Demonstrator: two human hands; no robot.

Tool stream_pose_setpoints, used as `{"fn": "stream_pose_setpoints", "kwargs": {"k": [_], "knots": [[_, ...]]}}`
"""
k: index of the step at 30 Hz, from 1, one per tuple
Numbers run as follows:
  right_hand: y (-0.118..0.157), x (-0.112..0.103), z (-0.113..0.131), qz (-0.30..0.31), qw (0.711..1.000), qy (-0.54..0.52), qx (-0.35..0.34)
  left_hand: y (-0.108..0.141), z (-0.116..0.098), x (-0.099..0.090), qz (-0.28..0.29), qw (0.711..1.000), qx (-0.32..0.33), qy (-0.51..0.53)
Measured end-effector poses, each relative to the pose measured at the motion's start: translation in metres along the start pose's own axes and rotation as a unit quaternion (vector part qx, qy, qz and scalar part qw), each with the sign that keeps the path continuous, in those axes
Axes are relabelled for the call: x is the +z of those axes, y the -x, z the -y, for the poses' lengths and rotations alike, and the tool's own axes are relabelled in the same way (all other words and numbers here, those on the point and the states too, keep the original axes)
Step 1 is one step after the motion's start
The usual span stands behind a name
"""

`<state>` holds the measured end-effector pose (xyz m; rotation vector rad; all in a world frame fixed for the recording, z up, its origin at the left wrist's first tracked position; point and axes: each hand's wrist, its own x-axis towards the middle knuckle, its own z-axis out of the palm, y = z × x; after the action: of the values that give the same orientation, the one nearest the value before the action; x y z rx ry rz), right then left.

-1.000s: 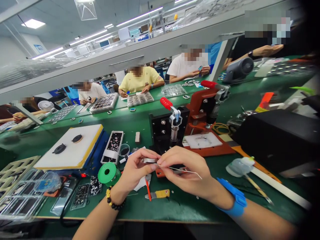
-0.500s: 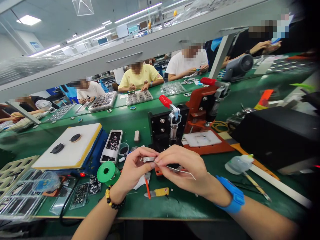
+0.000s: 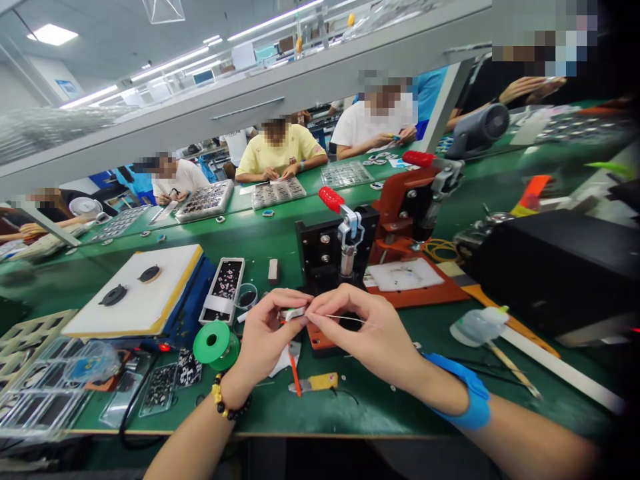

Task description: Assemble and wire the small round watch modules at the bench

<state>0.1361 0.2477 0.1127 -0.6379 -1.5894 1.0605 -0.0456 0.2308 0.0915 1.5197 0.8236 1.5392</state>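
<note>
Left-hand fingers [image 3: 285, 300] clamped on small metal-and-white part [image 3: 293, 313], right-hand fingers [image 3: 330, 300] pinched on fine wire [image 3: 345, 319] at that part, both held above green table [image 3: 375, 407] before black toggle-clamp fixture [image 3: 313, 250], wire-fitting step in hand, next move needing steady alignment.

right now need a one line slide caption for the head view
Left hand and right hand pinch a thin wire and small white piece over a green workbench.

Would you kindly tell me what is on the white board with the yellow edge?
The white board holds two round black parts; the farther one sits on a tan disc; what lies beneath them is hidden.
</note>
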Motion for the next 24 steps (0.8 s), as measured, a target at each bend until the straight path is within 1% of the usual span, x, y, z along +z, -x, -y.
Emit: {"fn": "stream_pose_setpoints", "kwargs": {"k": [5, 7, 13, 18, 24], "knots": [[0.0015, -0.0007, 0.0004, 0.007, 0.998, -0.028, 0.053, 0.0014, 0.0011, 0.0008, -0.012, 1.0, -0.001, -0.01], [0.0015, -0.0009, -0.0003, 0.008, 0.998, -0.027, 0.06, 0.0017, 0.002, 0.0006, -0.021, 1.0, -0.008, -0.017], [0.0011, -0.0004, -0.003, -0.009, 1.0, 0.002, 0.0, 0.0011, 0.003, 0.0005, -0.025, 0.999, -0.001, -0.022], [0.0005, 0.0005, -0.0037, -0.026, 0.999, 0.01, -0.023, 0.0008, 0.0021, 0.001, -0.024, 0.999, -0.002, -0.022], [0.002, -0.0008, -0.006, -0.029, 0.997, 0.035, -0.059, 0.0006, 0.0012, 0.0017, -0.032, 0.999, -0.001, -0.026]]}}
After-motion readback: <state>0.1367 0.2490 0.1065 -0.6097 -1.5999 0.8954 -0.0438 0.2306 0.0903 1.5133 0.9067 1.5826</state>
